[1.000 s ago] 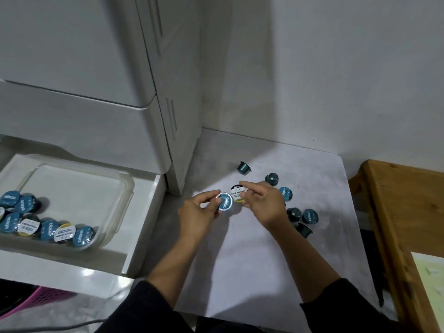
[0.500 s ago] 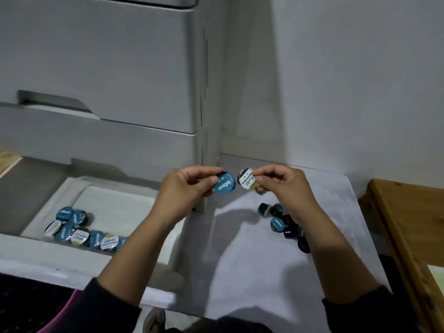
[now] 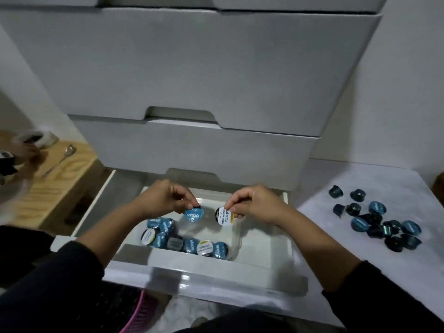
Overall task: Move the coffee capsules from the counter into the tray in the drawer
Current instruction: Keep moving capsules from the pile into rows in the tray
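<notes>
White drawer (image 3: 264,258) now lies under both hands: left hand (image 3: 165,199) pinches a blue capsule (image 3: 194,215), right hand (image 3: 255,204) a white capsule (image 3: 224,216), carried off the bench (image 3: 360,248), ready to drop into the tray (image 3: 236,236).

Cabinet: white drawer unit (image 3: 192,68), closed fronts stacked, each with a cut-out handle notch.
Wall: plain white (image 3: 408,80), right of the unit.
Side furniture: light wooden surface (image 3: 60,174), left, carrying a spoon (image 3: 60,159).
Light: dim, soft shadows.
</notes>
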Motion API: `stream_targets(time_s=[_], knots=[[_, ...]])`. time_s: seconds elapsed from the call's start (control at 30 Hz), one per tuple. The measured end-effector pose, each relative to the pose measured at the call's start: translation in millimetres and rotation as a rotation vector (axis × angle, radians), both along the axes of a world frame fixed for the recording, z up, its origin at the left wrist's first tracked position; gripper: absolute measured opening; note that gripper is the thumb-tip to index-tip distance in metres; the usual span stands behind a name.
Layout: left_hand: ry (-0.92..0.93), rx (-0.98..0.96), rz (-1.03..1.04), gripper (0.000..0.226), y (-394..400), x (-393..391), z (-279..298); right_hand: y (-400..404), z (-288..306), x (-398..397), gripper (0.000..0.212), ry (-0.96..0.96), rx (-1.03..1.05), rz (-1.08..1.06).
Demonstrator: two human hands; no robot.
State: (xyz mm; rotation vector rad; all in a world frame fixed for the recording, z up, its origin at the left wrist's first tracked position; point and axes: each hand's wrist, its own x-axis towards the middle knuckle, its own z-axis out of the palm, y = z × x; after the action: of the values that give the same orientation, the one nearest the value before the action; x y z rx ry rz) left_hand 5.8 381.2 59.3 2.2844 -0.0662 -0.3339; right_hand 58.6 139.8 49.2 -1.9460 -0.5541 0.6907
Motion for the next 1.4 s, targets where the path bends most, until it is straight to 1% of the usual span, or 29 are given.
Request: stream_targets(time_s=[0.13,0.2,0.27,0.37,0.53,0.77,0.9,1.1,1.33,1.4], knots=[[0.068,0.06,-0.082,0.025,38.1,11.9,-27.5,51.2,-26.4,1.3,0.013,0.033,-0.148,-0.025],[0.079,0.059,-0.089,0.017,48.5,19.0,-42.9,66.6,-39.4,1.7,0.019,0.057,-0.192,-0.072],[0.089,0.068,-0.11,0.012,55.4,24.5,-56.4,77.1,-50.1,0.9,0.021,0.09,-0.201,-0.119],[0.113,0.082,-0.157,0.013,60.4,31.5,-70.6,86.8,-60.1,-0.5,0.013,0.128,-0.21,-0.159],[0.146,0.093,-0.22,0.014,63.8,38.5,-86.1,94.6,-71.9,2.6,0.012,0.147,-0.25,-0.19],[0.176,0.102,-0.306,0.015,65.7,43.7,-92.4,95.5,-83.3,6.6,0.01,0.169,-0.249,-0.16],[0.186,0.099,-0.327,0.016,66.7,44.3,-93.6,95.6,-82.8,4.8,0.007,0.17,-0.26,-0.14],[0.177,0.133,-0.374,0.014,65.3,42.2,-91.7,97.0,-81.0,2.7,0.008,0.185,-0.279,-0.134],[0.172,0.134,-0.36,0.015,65.7,36.9,-87.7,98.6,-80.8,0.7,0.016,0.201,-0.265,-0.14],[0.155,0.135,-0.333,0.014,66.7,33.7,-83.6,99.8,-79.3,-2.0,0.017,0.169,-0.29,-0.132]])
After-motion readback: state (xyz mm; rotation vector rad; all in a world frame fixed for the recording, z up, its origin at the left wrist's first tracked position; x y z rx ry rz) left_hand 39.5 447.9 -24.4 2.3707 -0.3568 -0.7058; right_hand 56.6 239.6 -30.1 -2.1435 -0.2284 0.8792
